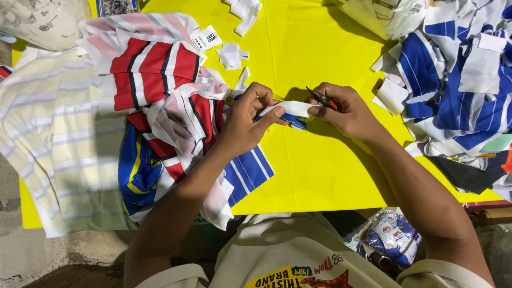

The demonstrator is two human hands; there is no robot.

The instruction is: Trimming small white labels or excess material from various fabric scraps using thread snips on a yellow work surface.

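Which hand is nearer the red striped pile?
Left. The left hand lies right beside the red striped pile; the right hand, holding small snips, sits farther away.

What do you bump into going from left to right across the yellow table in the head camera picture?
Pale striped cloth → red striped fabric pile → left hand → white-and-blue fabric strip → right hand holding small snips → blue-and-white striped fabric heap.

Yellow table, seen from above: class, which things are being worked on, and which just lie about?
In hand:
white fabric strip, left hand
small red-handled snips, right hand

Lying about:
red striped garments
blue striped pile
white fabric scraps
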